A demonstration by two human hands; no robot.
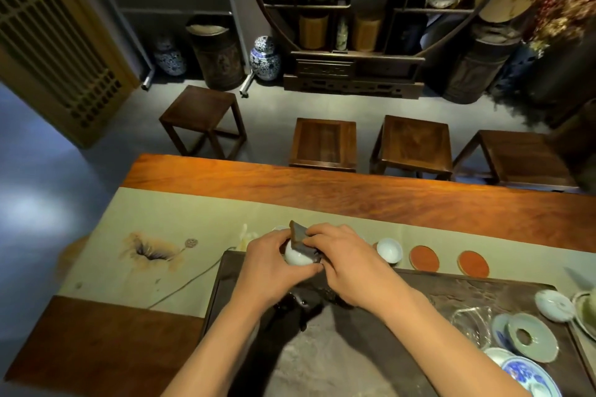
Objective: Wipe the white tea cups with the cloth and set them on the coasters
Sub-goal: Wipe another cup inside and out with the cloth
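My left hand grips a white tea cup, tilted, above the far edge of the dark tea tray. My right hand presses a dark folded cloth against the cup's rim. A second white tea cup stands upright on a coaster just right of my right hand. Two bare orange-red coasters lie further right on the beige runner. Another cup rim peeks out behind my left hand, mostly hidden.
The beige table runner covers the wooden table. At the tray's right end sit a pale strainer ring, a white lid, a glass pitcher and blue-and-white dishes. Several wooden stools stand beyond the table.
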